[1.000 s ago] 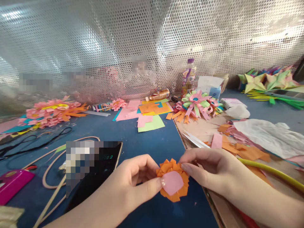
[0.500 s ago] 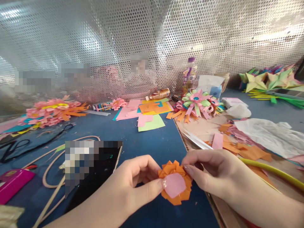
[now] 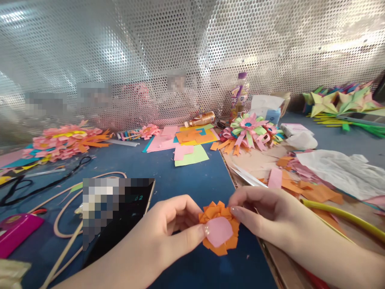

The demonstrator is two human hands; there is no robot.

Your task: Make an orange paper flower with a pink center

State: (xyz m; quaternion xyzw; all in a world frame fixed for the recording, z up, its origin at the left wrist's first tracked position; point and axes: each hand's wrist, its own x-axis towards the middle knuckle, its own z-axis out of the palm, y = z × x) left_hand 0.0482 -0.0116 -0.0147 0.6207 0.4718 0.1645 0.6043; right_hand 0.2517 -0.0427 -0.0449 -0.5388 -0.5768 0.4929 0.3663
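An orange paper flower (image 3: 224, 248) with a pink round paper centre (image 3: 221, 232) is held between my two hands, above the blue tabletop. My left hand (image 3: 177, 228) pinches its left side, thumb on the edge of the pink centre and fingers behind. At the upper right, my right hand (image 3: 261, 212) pinches an orange petal between thumb and forefinger. Behind my right hand lie scissors (image 3: 248, 175), blades showing and yellow handle (image 3: 343, 218) partly under the wrist. Orange paper scraps (image 3: 321, 192) and a pink paper strip (image 3: 275, 178) lie beside them.
A phone (image 3: 129, 216) and a looped cable (image 3: 63, 216) lie left, near a magenta device (image 3: 19, 235). Paper sheets (image 3: 192, 154), pink paper flowers (image 3: 66, 140), a multicoloured flower (image 3: 248, 126) and bottles (image 3: 239, 98) stand before a perforated metal wall (image 3: 192, 48). White tissue (image 3: 337, 170) lies right.
The orange paper flower has shifted slightly left and up, tilting a little. Both hands keep their pinch on it; my right hand has moved slightly left with it.
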